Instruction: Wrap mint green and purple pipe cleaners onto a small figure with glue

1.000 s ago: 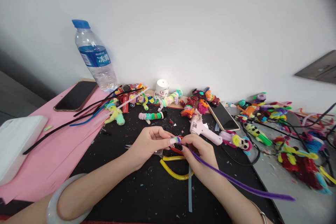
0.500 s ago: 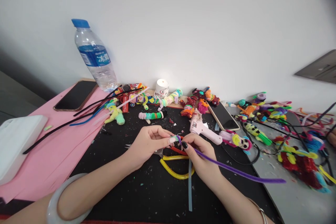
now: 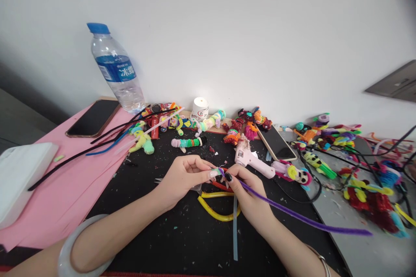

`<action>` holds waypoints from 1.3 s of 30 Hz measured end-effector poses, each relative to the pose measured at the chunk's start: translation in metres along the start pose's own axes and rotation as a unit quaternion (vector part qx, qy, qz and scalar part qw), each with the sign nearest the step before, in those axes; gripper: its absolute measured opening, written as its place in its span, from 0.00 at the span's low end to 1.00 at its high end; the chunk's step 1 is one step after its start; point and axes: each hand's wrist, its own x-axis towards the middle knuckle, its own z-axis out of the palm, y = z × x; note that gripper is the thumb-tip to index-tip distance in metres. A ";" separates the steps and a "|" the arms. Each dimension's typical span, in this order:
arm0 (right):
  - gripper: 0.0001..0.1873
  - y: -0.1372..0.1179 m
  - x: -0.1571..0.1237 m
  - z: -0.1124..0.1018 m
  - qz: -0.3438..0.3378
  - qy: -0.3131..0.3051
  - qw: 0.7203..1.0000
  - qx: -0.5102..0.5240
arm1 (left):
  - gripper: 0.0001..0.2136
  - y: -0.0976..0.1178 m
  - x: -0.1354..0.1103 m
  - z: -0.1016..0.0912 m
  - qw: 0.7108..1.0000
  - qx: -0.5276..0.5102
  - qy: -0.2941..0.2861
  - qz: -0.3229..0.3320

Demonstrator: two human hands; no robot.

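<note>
My left hand (image 3: 185, 181) pinches a small pale-green fuzzy piece (image 3: 218, 172) between thumb and fingers; most of it is hidden by the fingertips. A purple pipe cleaner (image 3: 302, 217) meets this piece at its right end. Close by, my right hand (image 3: 251, 197) is closed on the purple pipe cleaner, whose long free part runs out past the wrist to the right. Under both hands lies a tool with yellow handles (image 3: 216, 214) and metal tips. A translucent glue stick (image 3: 235, 236) lies beside it on the black mat (image 3: 182, 242).
A pink glue gun (image 3: 256, 164) lies behind my right hand, near a phone (image 3: 277, 143). Pipe-cleaner figures (image 3: 320, 166) crowd the right side. Along the wall stand a paper cup (image 3: 200, 109) and a water bottle (image 3: 117, 69). Another phone (image 3: 93, 117) and a white box (image 3: 26, 177) are left.
The free end of the purple pipe cleaner has swung farther right and slightly down. At the fingertips, the purple strand now lies closer against the green piece. Both hands stay nearly in place.
</note>
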 end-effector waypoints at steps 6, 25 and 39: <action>0.11 -0.002 0.000 0.001 -0.009 -0.003 1.000 0.019 | 0.08 0.002 0.000 0.000 1.000 0.021 0.002 0.022; 0.10 -0.003 0.002 -0.002 -0.039 -0.012 0.997 -0.066 | 0.07 0.001 -0.001 0.001 0.998 0.038 0.019 0.035; 0.09 0.000 0.002 -0.003 -0.040 0.006 0.995 -0.094 | 0.08 -0.003 -0.001 0.002 0.995 -0.084 -0.004 -0.059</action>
